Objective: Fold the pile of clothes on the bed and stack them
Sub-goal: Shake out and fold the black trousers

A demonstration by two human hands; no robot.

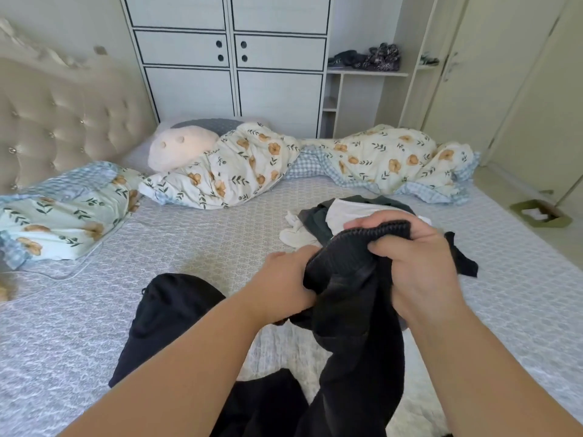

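Black knit garment [347, 298] gripped by left hand [284, 285] & right hand [419, 266], fingers curled round it, unfolded; pile [318, 222] beyond unsorted, no stack seen.

A black ribbed knit garment [350, 298] is hanging bunched above the bed [189, 234], its ribbed hem edge showing at the top and its lower part trailing down toward the near edge of the view. Beyond it, a small pile of clothes [340, 216] is lying crumpled on the grey patterned sheet, mixing white, dark grey and black pieces. Nearer and to the left, another black garment [164, 316] is lying spread flat on the sheet.
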